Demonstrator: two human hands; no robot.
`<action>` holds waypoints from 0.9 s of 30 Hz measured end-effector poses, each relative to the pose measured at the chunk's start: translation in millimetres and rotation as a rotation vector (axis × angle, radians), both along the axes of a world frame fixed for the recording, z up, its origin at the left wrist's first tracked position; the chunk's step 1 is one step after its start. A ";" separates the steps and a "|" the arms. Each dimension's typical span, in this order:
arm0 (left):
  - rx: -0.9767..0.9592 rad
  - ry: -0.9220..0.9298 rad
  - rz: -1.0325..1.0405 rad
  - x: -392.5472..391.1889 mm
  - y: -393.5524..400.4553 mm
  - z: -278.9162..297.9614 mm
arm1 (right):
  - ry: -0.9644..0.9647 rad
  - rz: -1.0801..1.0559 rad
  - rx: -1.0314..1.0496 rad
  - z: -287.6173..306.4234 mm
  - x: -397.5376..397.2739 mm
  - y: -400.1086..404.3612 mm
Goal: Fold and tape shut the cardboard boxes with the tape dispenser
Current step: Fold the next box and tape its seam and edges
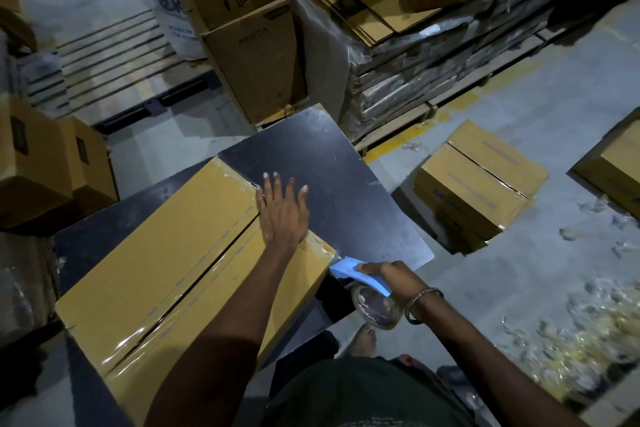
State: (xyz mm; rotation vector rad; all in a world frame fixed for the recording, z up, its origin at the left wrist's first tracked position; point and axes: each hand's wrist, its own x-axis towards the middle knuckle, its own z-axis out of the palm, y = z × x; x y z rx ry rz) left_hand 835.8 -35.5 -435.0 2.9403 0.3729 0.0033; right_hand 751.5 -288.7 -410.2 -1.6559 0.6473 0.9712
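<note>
Left hand (pixel 281 210) flat, fingers spread, pressing cardboard box (pixel 156 274) top; right hand (pixel 391 274) gripping blue tape dispenser (pixel 360 276) at box corner, blade hidden. Black table (pixel 329 163) beneath, partly covered.

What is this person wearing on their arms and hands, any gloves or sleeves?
No gloves or sleeves show: both forearms are bare. The right hand has thin metal bangles round its wrist. The left hand wears nothing visible.

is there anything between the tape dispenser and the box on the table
Nothing visible. The right hand holds the blue tape dispenser right at the near right corner of the cardboard box, while the left hand rests flat on its top.
</note>
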 end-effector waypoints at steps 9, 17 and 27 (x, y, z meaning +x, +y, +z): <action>-0.031 0.009 -0.015 1.1 2.5 1.4 | -0.107 0.139 -0.242 -13.5 22.9 -20.0; -0.462 -0.010 -0.133 -22.1 9.4 21.6 | -0.490 0.519 -0.685 -51.2 45.1 -32.1; -0.012 0.153 -0.188 -97.0 -34.6 13.2 | -0.578 0.580 -0.760 -65.7 50.8 -10.9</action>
